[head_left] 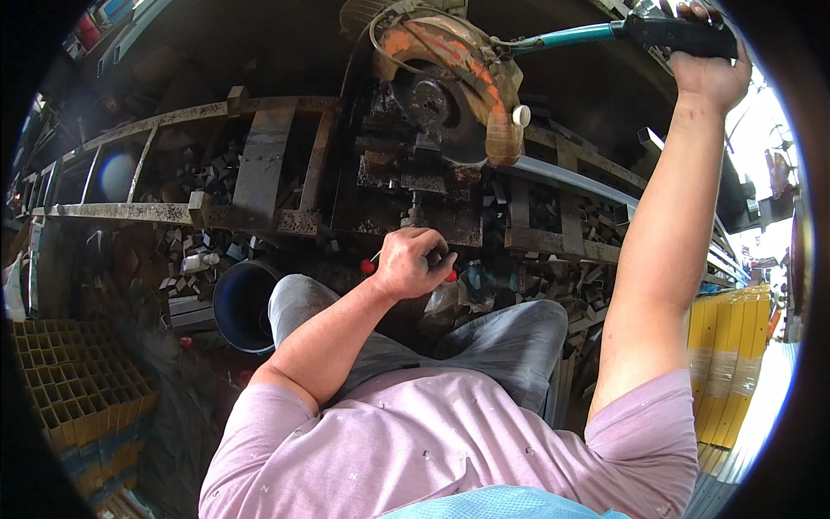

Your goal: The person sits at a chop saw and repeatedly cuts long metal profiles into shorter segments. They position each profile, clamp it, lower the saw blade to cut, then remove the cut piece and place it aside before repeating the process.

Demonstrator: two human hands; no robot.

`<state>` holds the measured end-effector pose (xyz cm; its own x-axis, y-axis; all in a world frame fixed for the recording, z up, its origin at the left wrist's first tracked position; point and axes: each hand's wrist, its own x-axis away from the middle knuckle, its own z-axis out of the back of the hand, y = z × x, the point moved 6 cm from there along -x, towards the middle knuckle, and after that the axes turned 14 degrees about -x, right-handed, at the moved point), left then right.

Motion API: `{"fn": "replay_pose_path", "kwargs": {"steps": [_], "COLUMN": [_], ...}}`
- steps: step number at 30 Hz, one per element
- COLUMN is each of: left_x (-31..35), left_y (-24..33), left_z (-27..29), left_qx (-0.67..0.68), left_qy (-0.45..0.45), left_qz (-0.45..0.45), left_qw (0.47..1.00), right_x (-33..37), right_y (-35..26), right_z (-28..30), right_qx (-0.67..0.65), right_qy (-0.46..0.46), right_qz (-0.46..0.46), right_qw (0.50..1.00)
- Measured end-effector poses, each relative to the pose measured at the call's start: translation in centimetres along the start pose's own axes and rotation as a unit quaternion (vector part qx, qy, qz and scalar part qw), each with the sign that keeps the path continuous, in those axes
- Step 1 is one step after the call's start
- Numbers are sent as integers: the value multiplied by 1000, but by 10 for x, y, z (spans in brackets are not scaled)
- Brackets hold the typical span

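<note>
My right hand [711, 76], raised at the upper right, is wrapped round the black grip of a teal lever handle [571, 37]. The lever joins a cut-off saw [450, 52] with a worn orange guard over its round blade [432, 108]. Below the blade sits a dirty metal vise [419, 182]. My left hand [411, 262] is closed over the vise handle, whose red ends [367, 266] show on both sides of the fist. A silver metal bar [571, 177] runs from beside the blade towards the right.
Rusty steel frames [156, 212] flank the saw, with many cut tube offcuts [596, 290] beneath. A dark blue bucket [245, 307] stands by my left knee. Stacked yellow tubes lie at left [82, 381] and yellow bars [731, 363] at right.
</note>
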<state>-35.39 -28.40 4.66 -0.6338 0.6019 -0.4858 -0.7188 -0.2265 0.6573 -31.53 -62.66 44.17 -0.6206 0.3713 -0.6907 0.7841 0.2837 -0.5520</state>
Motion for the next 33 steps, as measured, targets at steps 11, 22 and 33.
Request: {"fn": "replay_pose_path", "kwargs": {"steps": [11, 22, 33], "left_x": [1, 0, 0], "left_y": [-2, 0, 0], "left_z": [-2, -1, -1], "left_qx": [1, -5, -6], "left_qy": [4, -4, 2], "left_qz": [9, 15, 12], "left_qw": [1000, 1000, 1000], "right_x": [-2, 34, 38], "right_y": [-33, -34, -34], "right_z": [73, 70, 70], "right_qx": [-126, -200, -194], "right_qy": [29, -8, -40], "right_qz": [-43, -63, -69], "right_qw": [991, 978, 978]}}
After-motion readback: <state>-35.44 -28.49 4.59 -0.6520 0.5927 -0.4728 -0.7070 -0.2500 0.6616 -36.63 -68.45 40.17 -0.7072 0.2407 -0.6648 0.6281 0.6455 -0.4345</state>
